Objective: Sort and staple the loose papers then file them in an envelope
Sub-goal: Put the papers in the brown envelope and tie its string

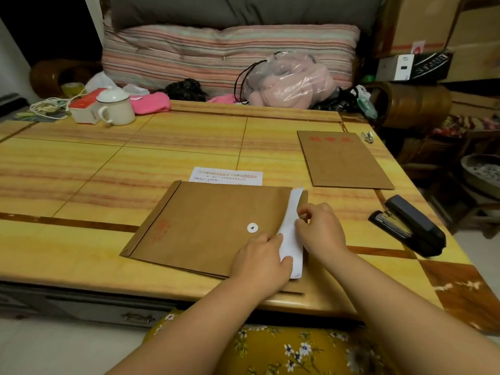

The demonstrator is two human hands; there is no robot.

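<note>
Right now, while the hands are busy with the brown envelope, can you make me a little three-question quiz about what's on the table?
1. True or false: the black stapler lies on the person's left side of the yellow wooden table.
2. What sticks out of the open end of the near brown paper envelope? A) white papers B) a pink cloth C) a cup
3. How many brown envelopes lie on the table?

Key:
1. False: it lies on the right side.
2. A: white papers, with the left hand and right hand both on them.
3. Two: the near one and the far brown envelope.
</note>
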